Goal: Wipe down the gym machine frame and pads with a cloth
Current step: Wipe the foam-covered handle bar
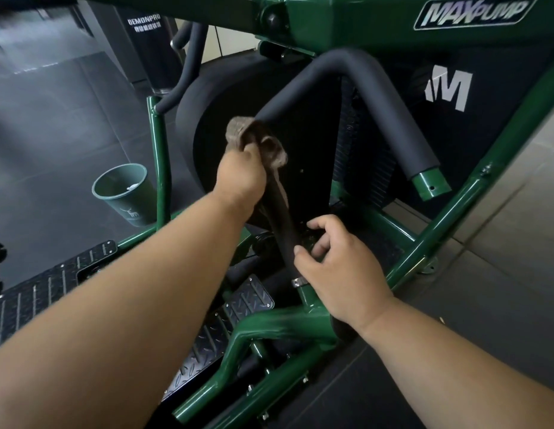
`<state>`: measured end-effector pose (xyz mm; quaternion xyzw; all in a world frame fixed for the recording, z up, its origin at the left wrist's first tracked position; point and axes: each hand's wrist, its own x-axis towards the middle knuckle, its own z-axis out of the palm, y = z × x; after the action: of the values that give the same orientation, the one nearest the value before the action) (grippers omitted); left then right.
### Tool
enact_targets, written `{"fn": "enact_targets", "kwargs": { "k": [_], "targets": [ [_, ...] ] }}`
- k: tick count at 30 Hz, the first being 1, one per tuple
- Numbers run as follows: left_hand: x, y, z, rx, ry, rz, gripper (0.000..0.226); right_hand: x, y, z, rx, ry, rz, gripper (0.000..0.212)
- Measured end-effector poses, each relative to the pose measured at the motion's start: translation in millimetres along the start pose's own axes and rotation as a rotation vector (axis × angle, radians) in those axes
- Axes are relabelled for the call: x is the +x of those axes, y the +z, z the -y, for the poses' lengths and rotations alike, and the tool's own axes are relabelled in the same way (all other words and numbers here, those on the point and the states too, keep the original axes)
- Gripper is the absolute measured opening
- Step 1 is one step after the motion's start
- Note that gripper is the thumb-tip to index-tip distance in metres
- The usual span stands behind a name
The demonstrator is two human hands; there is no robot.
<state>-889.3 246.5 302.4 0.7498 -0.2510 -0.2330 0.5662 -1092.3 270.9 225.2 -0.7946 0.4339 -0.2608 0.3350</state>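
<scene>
Green metal tubes make up the gym machine frame (449,212), which fills most of the head view. A black foam handle (390,113) bends like an upside-down V in the upper middle of the frame. A brown cloth (254,140) sits on the left leg of that handle, just left of the middle. The left hand (241,178) grips the cloth, with its fingers curled round the cloth and the foam bar under it. The right hand (340,274) is lower, a little right of the middle, and well apart from the left hand. Its thumb and fingers pinch round the lower part of the same black bar, near a silver ring (299,282).

A big black pad (226,97) stands behind the handle. A white letter M (449,89) shows on a dark panel at the upper right, and a MAXPUMP badge (473,10) is at the top right. A green cup (127,196) sits on the dark floor at the middle left. Black bumpy foot plates (53,292) lie at the lower left.
</scene>
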Motion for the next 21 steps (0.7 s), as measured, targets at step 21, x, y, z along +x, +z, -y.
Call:
{"fn": "enact_targets", "kwargs": {
  "k": [21],
  "targets": [
    [35,59,-89,0.52,1.053,0.184,0.049,-1,-5,6,0.0,0.023,0.031,0.034]
  ]
}}
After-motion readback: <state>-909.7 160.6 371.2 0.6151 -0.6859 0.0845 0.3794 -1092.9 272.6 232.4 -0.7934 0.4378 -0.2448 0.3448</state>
